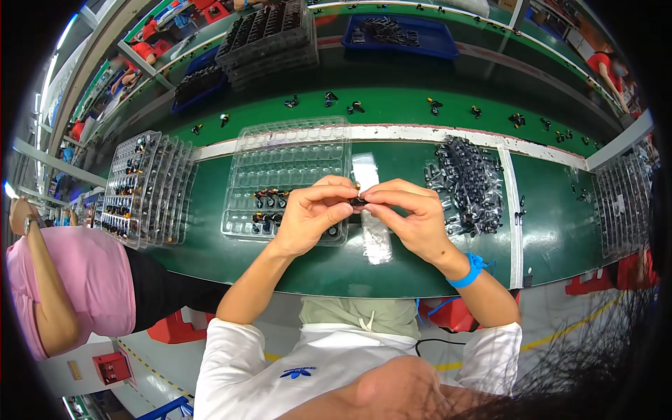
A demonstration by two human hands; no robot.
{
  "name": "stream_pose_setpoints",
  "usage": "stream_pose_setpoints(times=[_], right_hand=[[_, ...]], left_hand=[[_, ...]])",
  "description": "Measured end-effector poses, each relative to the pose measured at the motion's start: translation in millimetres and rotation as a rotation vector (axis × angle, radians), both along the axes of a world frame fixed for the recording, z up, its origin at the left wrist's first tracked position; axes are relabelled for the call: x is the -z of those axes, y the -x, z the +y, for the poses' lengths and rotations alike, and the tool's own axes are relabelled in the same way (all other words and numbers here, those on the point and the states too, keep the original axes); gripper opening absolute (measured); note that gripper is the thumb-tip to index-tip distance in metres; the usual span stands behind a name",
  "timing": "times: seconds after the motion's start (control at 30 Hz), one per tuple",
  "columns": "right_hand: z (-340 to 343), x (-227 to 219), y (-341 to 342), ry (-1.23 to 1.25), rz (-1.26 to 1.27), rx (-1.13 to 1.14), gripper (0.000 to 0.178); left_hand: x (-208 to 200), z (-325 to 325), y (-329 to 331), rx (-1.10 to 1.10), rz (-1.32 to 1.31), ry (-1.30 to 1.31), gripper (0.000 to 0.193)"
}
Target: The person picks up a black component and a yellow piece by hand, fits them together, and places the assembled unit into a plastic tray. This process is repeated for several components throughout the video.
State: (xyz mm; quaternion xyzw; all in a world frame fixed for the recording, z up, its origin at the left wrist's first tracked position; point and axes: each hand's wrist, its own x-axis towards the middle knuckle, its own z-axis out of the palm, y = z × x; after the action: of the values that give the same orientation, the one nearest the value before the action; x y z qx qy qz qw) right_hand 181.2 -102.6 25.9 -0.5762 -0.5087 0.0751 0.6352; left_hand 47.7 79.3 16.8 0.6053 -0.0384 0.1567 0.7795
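At the middle of the green workbench, my left hand and my right hand meet fingertip to fingertip. Both pinch a small black part with an orange-yellow bit on top; the fingers cover most of it. Beneath the hands lies a strip of clear plastic film. To the left, partly behind my left hand, is a clear plastic tray of moulded pockets, with several small black and orange parts in its nearer rows. A heap of small black pieces lies right of my right hand.
Stacked clear trays stand at the left and right ends. Beyond a white ledge, a green belt carries scattered small black parts. Farther back are a blue tray and more stacked trays. A person in pink stands close left.
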Motion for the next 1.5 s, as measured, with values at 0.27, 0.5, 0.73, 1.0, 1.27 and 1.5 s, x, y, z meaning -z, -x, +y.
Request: stream_pose_setpoints(times=[0.27, 0.5, 0.73, 1.0, 1.27, 1.5], right_hand=[[-1.4, -6.7, 4.7, 0.039, -0.149, 0.071, 0.019], [-0.7, -2.8, 5.9, 0.012, -0.295, 0.112, 0.019], [-2.3, -7.3, 3.3, 0.047, -0.142, 0.035, 0.018], [-3.4, -3.6, 8.7, 0.074, -0.266, 0.051, 0.015], [1.1, -2.4, 19.8, 0.060, -0.083, 0.075, 0.010], [1.7, 7.2, 16.8, 0.085, -0.047, 0.081, 0.008]], left_hand=[[-4.9, -10.4, 4.7, -0.135, -0.015, -0.156, 0.034], [-8.0, -19.9, 6.4, -0.274, -0.015, -0.250, 0.031], [-4.2, -18.6, 7.4, -0.360, -0.096, -0.435, 0.028], [0.8, -21.7, 7.4, -0.366, -0.155, -0.506, 0.025], [-3.1, -20.8, 8.3, -0.348, -0.155, -0.437, 0.021], [-11.4, -6.6, 4.3, -0.248, 0.020, -0.451, 0.019]])
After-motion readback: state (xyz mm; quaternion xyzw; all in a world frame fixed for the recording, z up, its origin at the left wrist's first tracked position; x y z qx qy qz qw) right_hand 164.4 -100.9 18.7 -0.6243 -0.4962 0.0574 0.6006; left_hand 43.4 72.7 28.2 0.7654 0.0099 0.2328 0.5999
